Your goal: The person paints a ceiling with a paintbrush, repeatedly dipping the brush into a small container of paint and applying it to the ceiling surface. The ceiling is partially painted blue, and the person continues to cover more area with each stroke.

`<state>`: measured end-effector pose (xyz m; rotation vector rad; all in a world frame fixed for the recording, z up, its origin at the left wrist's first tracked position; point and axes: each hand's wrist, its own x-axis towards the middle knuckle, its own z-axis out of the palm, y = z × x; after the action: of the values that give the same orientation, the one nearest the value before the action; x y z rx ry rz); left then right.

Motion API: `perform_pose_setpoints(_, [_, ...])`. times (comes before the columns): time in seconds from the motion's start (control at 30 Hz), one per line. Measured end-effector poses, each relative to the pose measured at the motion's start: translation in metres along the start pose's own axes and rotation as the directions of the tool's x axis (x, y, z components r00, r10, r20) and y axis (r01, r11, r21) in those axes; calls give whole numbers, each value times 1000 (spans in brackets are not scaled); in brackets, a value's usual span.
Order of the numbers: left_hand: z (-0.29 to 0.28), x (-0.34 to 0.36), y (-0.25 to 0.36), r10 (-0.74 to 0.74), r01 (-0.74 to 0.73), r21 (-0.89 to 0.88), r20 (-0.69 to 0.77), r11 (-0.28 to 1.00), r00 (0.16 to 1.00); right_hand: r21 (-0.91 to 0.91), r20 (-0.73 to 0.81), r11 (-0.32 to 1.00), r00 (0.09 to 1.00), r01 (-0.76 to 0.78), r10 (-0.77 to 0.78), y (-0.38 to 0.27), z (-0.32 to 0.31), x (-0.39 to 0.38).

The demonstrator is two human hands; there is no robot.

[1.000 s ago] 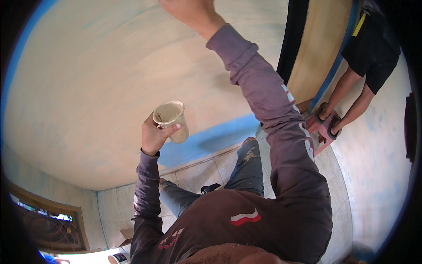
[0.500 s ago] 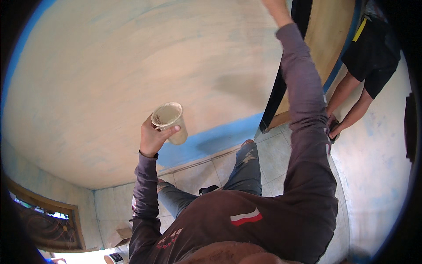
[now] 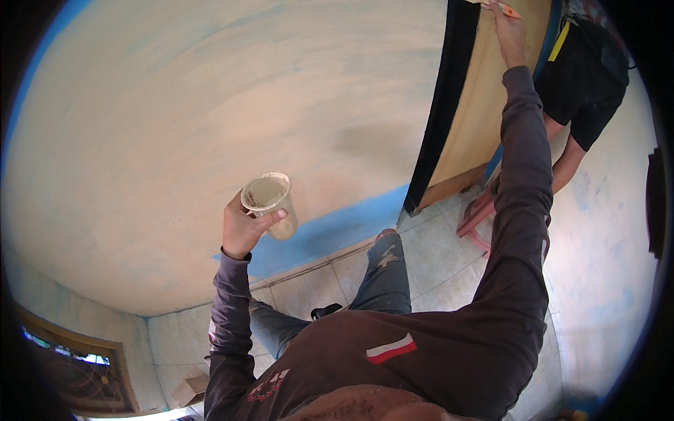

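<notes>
My left hand grips a translucent plastic cup, thumb at its side and the mouth facing up. Cream-coloured paint coats the inside and rim of the cup. Stretched far up to the right, my right hand is closed round a paintbrush with an orange mark on its handle. The brush's other end is partly cut off by the top edge, near the top of the black door frame; whether it touches the frame I cannot tell. Cream paint with bluish streaks covers the wall before me.
A blue band runs along the wall's foot above the tiled floor. Beside the frame is a pale wooden door. A person in black shorts stands at the right, near a pink stool. A cardboard box lies lower left.
My right arm has swung to the right, from the wall across to the door frame, and the brush has come into view. My left hand with the cup has barely moved. The pink stool now shows.
</notes>
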<state>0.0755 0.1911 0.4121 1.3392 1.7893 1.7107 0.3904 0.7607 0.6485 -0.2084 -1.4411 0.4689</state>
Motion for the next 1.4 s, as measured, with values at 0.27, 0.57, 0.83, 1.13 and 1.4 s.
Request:
perform_pose_setpoints(0.27, [-3, -2, 1, -25, 25, 26, 16, 999, 1000, -531, -151, 831, 947, 164, -284, -76, 58, -45])
perform_pose_setpoints(0.57, [-2, 2, 2, 10, -11, 40, 16, 999, 1000, -725, 79, 582, 884, 368, -460, -124, 146, -66])
perform_pose_setpoints(0.83, [0, 1, 3, 14, -14, 13, 4, 1000, 1000, -632, -161, 703, 833, 325, -529, -142, 116, -80])
perform_pose_setpoints(1.13, [4, -3, 3, -11, 10, -23, -30, 1000, 999, -699, -127, 685, 908, 204, -400, -80, 86, -52])
perform_pose_setpoints(1.4, [1, -1, 3, 5, -5, 6, -4, 1000, 1000, -648, -133, 706, 871, 285, -473, -127, 117, -89])
